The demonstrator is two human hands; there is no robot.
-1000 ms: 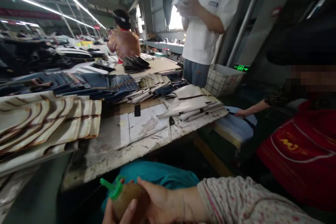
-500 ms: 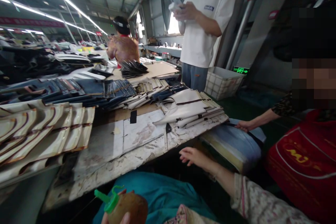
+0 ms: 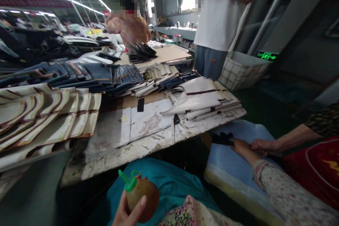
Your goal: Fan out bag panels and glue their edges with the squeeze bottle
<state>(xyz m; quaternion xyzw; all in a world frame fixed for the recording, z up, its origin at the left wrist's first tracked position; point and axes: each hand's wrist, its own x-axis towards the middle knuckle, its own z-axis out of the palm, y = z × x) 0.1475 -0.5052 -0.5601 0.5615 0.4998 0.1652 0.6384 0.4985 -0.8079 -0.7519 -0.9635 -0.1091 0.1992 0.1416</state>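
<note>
My left hand point(image 3: 132, 204) is wrapped round a rounded squeeze bottle point(image 3: 147, 197) of brownish colour with a green nozzle cap, held above my teal-covered lap. Far to the right, my right hand point(image 3: 242, 148) is closed at the end of some black strips point(image 3: 222, 138); its fingertips are partly hidden. These strips lie on a pale blue, plastic-looking block point(image 3: 219, 159) beside the table. A co-worker's hand point(image 3: 262, 146) is right beside mine, over the same block.
On the worn table point(image 3: 156, 146) stand stacked cream panels point(image 3: 71, 113), folded white pieces point(image 3: 201, 93) and dark blue pieces point(image 3: 106, 74). Black pieces point(image 3: 141, 53) fan out farther back. Past the table stands a person in a white shirt point(image 3: 217, 17), with a white crate point(image 3: 239, 72) nearby.
My right hand has moved right and down from the table edge to the black strips on the block. The bottle in my left hand has risen slightly. My view has turned downward.
</note>
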